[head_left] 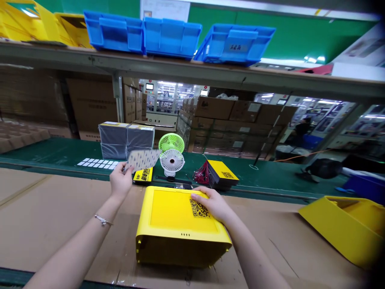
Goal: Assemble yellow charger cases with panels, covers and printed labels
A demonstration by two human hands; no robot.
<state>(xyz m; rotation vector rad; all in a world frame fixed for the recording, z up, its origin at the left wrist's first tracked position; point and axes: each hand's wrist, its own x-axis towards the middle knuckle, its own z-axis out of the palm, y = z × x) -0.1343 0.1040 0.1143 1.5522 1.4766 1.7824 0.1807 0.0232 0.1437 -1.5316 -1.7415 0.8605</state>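
Pinched in my left hand (121, 179) is a thin pale sheet with small dark marks (142, 159), raised above the bench. My right hand (212, 202) rests with its fingers on the top right of a yellow housing (173, 212), beside the QR code. The housing has an open, dark front side and sits on the brown cardboard surface (60, 224). Behind it are a white fan (172, 161), a green fan (177, 140), a yellow and black printed card (143, 175) and a stack with a yellow top (222, 171) beside red cords (202, 173).
Another yellow housing (339, 228) lies at the right. White labels (98, 163) and grey wrapped blocks (112, 140) are on the green bench at the left. Blue bins (173, 38) line the overhead shelf (180, 68). A black object (325, 168) is at the back right.
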